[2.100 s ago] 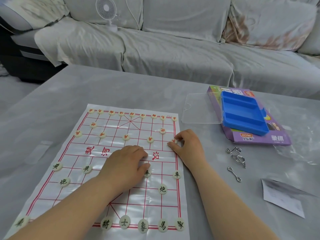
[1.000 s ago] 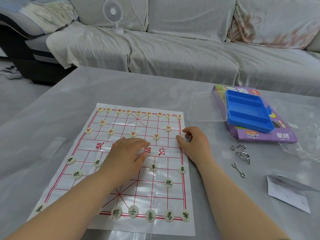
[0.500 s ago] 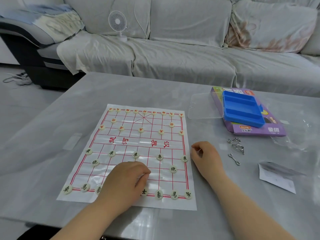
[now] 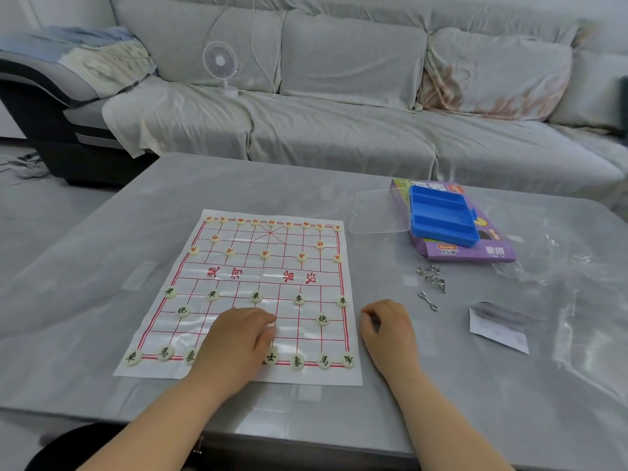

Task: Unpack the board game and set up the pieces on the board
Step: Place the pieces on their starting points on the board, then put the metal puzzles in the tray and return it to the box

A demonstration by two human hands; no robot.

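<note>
While the left hand [image 4: 238,341] lies knuckles-up on the near half of the board [image 4: 258,277], its fingers are curled under and its thumb is tucked against them. The hand covers the middle of the nearest row. Something pale shows at the thumb tip, but I cannot tell whether that is a piece being pinched or only a nail. The right hand [image 4: 387,331] rests on the table [image 4: 272,185] just beside the board's right edge, with its fingers loosely curled inward and nothing visible in them.

The board is a thin sheet with red lines, spread flat at the near middle of the table. Pieces with red characters [image 4: 265,254] stand on its far half: a row along the far edge, two behind that, then a line of five. Pieces with black characters [image 4: 299,299] stand on the near half: a line of five, two more singly behind it, and a row along the near edge on both sides of the left hand.

To the right, well apart from the board, a blue tray [image 4: 441,215] sits on a purple box [image 4: 489,253], with a clear lid [image 4: 377,212] touching its left side. Nearer lie metal wire puzzles [image 4: 433,282], a paper slip [image 4: 498,331] and clear plastic wrap [image 4: 577,283]. Beyond the table, a small white fan [image 4: 220,61] stands on a covered sofa [image 4: 339,130].
</note>
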